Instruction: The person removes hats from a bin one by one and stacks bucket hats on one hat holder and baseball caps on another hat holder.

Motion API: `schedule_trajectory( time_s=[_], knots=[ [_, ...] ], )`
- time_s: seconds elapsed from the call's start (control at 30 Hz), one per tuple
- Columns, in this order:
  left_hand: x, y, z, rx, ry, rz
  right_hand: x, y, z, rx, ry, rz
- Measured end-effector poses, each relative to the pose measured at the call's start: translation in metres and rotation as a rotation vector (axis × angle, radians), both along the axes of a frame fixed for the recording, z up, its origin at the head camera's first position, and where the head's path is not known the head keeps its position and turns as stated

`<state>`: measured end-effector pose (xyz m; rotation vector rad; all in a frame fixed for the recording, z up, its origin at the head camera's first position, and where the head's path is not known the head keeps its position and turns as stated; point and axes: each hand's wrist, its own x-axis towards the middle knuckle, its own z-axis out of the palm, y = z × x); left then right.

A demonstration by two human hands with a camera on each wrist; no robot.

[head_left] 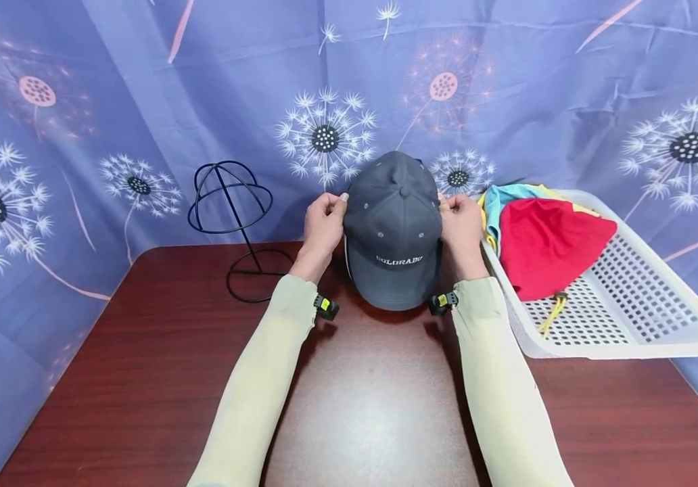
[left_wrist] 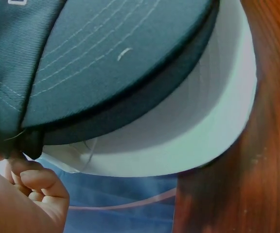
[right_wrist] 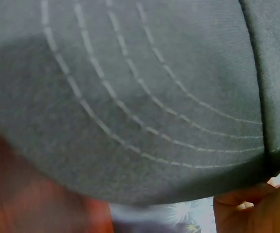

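A dark grey baseball cap [head_left: 393,210] with COLORADO lettering is at the back middle of the table, its brim toward me. My left hand [head_left: 323,226] pinches the cap's left edge between thumb and fingers. On the opposite edge, my right hand [head_left: 461,230] pinches the cap the same way. In the left wrist view, a white brim [left_wrist: 179,136] shows beneath the dark brim [left_wrist: 125,58]; what it belongs to is mostly hidden. Stitched rows cross the grey brim [right_wrist: 130,97] in the right wrist view. Whatever is under the crown cannot be seen.
A black wire hat stand [head_left: 233,210] stands at the back left. On the right, a white plastic basket [head_left: 659,352] holds a red cloth hat [head_left: 552,243] with a yellow cord, and blue and yellow fabric. A blue dandelion-print curtain [head_left: 233,88] hangs behind the brown table [head_left: 142,379].
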<state>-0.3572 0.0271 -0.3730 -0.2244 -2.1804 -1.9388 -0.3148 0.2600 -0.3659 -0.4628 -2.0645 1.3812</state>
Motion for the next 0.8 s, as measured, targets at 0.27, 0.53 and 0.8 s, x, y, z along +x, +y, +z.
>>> schedule_trajectory(
  time_s=[0.27,0.53,0.8],
  knots=[
    [-0.004,-0.001,0.002,-0.003,-0.026,-0.028,-0.002,-0.004,0.001,-0.101,0.060,0.045],
    [-0.007,0.004,-0.001,-0.028,-0.037,-0.055,-0.003,0.001,-0.003,-0.156,0.125,0.015],
    [0.000,0.002,-0.004,-0.014,-0.039,0.001,-0.004,0.000,-0.008,-0.155,0.142,0.036]
  ],
)
